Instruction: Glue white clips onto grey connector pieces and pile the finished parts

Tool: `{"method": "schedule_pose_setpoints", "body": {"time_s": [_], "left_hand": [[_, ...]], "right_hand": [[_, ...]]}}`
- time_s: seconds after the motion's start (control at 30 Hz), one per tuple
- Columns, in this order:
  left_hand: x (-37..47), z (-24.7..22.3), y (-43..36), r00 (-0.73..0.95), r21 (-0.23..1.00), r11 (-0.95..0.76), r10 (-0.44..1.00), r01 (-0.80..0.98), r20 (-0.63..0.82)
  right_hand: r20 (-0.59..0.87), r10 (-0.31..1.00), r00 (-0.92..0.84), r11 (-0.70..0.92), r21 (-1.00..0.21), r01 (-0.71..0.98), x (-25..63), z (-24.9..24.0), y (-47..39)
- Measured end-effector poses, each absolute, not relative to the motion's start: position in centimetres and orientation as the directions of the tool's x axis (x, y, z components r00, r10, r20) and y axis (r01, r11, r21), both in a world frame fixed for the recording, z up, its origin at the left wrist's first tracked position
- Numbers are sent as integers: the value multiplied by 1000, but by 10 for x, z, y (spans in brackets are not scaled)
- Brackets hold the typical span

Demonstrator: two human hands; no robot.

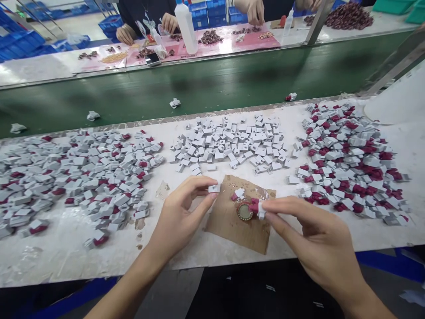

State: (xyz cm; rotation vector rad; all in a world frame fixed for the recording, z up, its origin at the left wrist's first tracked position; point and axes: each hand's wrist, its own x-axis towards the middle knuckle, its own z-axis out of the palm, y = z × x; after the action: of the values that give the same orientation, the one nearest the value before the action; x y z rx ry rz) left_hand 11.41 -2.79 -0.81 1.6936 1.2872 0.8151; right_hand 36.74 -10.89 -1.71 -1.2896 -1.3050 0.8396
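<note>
My left hand [181, 212] pinches a small light-grey block [214, 188] between thumb and forefinger, at the left edge of a brown cardboard piece [229, 230]. In my right hand [312, 235] is a grey and maroon part [260, 209], its maroon end touching or just over the rim of a small round cap [245, 212]. The cap lies on the cardboard, and what it holds is hard to make out. Behind it on the cardboard rests another grey and maroon piece [237, 194].
Grey blocks [232, 141] are heaped behind the cardboard. Piles of grey and maroon parts lie left [79, 173] and right [352, 164]. A green conveyor belt [212, 84] carries a few parts. Across it, people's hands [255, 12] work beside a white bottle [186, 29].
</note>
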Motion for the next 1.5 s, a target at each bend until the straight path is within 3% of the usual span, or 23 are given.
{"method": "schedule_pose_setpoints", "body": {"time_s": [0.13,0.33,0.63,0.87,1.1,1.17,1.27,1.33,1.5], "left_hand": [[144,7,-15,346,977,62,929,203,-131],[179,15,0,482,977,207,862,-49,-158],[192,8,1,557,958,272,811,-88,-179],[193,9,0,536,990,143,836,-1,-120],[200,17,34,561,985,-126,827,116,39],[204,19,63,576,954,-228,814,196,76],[212,21,123,491,867,-325,864,378,110],[217,18,166,355,828,-268,931,492,90],[225,4,251,107,633,-36,991,773,-74]], "right_hand": [[45,971,235,54,-998,-31,378,-13,-92],[-60,955,292,27,-958,-284,383,-17,-73],[-48,958,284,38,-956,-292,385,-25,-73],[69,967,244,76,-997,-17,389,-10,-72],[85,984,156,77,-995,59,403,7,-36],[84,988,127,63,-985,162,413,5,-3],[125,975,182,30,-892,452,429,-1,69],[175,958,228,-4,-786,619,438,-6,122],[143,978,150,-2,-717,697,441,-18,217]]}}
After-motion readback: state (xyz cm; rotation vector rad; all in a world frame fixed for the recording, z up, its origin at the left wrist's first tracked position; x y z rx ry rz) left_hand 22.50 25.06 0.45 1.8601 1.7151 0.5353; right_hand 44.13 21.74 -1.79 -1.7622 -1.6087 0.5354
